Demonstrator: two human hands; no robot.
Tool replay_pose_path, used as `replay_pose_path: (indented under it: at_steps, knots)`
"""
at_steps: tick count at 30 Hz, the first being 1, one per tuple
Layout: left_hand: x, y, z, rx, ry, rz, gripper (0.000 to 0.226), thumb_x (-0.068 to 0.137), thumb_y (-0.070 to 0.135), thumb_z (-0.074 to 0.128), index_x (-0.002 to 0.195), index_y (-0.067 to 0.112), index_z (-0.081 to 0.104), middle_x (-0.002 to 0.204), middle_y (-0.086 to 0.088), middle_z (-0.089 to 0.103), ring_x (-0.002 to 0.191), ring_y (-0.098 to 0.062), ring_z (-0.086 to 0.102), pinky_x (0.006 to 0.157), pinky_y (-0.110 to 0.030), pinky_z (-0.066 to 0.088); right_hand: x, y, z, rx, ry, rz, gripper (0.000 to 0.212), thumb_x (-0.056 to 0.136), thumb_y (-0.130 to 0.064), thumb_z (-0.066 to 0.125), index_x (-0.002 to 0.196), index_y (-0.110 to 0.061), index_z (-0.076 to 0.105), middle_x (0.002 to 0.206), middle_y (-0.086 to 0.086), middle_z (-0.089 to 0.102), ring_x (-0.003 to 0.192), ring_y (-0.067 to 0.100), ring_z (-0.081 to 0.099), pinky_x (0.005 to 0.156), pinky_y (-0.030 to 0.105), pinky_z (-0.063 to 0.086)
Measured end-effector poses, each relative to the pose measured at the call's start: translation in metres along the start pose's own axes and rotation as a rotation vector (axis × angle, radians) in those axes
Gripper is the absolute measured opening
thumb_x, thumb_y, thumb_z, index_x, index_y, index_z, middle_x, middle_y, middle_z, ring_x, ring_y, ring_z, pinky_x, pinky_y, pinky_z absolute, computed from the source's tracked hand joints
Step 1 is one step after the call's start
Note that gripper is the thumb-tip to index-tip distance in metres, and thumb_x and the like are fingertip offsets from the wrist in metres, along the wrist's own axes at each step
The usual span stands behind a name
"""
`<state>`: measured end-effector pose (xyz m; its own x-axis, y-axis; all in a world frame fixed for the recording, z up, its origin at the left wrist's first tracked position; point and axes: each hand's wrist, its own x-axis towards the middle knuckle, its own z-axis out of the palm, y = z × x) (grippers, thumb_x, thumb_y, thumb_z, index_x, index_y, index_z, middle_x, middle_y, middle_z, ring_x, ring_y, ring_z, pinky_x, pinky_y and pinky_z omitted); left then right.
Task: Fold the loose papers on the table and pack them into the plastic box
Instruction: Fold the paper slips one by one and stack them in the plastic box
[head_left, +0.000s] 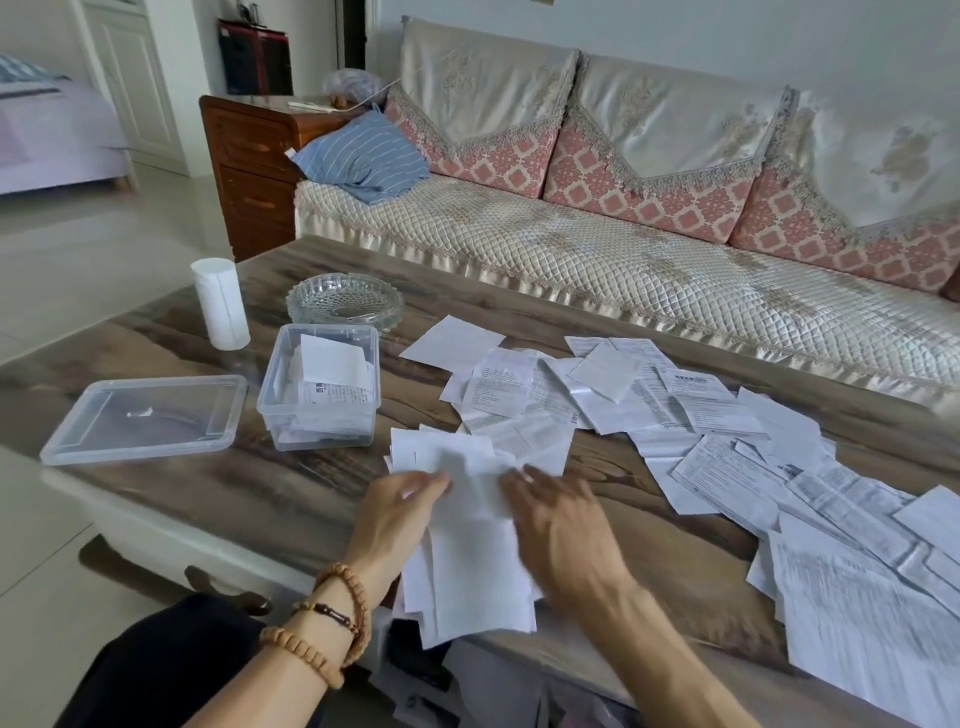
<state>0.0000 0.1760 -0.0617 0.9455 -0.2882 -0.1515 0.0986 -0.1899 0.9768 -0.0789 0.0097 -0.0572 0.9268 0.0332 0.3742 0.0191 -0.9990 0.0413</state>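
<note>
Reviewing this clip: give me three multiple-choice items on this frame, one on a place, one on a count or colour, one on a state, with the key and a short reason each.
1. Where does the lid lie?
A. On the box
B. On the table, left of the plastic box
C. On the sofa

2. What colour is the striped pillow on the sofa?
A. Blue
B. Green
C. Red

3. What state is the plastic box in?
A. Closed and empty
B. Open and empty
C. Open, with papers inside

Key: 1 B, the lid rests flat on the table beside the box. 2 A, blue cloth with pale stripes. 3 C, no lid on it and folded papers show inside.
</note>
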Motion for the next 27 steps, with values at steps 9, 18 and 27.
replay_pose_path:
  at_steps: [9,18,27]
  knots:
    - [0.000,0.014,-0.005,0.372,-0.269,0.167,0.097,0.085,0.007,0.065,0.151,0.046,0.006,0.135,0.020,0.035,0.103,-0.005,0.051,0.067,-0.015,0.048,-0.005,0.001,-0.028,0.600,-0.133,0.378,0.081,0.083,-0.056,0.066,0.149,-0.019,0.035,0.152,-0.003,0.038,0.139,0.014,0.035,0.113,0.028,0.028]
    - [0.005,0.047,-0.001,0.679,-0.452,0.380,0.103,0.081,0.015,0.070,0.151,0.048,0.001,0.153,0.006,0.035,0.116,-0.013,0.055,0.095,-0.024,0.047,0.011,0.038,-0.030,0.999,-0.451,0.495,0.031,0.066,-0.021,0.083,0.091,-0.008,0.072,0.082,0.007,0.070,0.080,0.021,0.067,0.073,0.040,0.054]
    - [0.010,0.039,-0.017,0.038,-0.097,0.184,0.024,0.068,0.014,0.086,0.084,0.017,0.069,0.074,0.007,0.073,0.069,-0.012,0.070,0.061,-0.027,0.052,-0.012,0.028,-0.016,1.521,0.072,0.736,0.008,0.076,0.002,0.076,0.082,0.005,0.072,0.085,0.015,0.074,0.078,0.026,0.071,0.068,0.035,0.059]
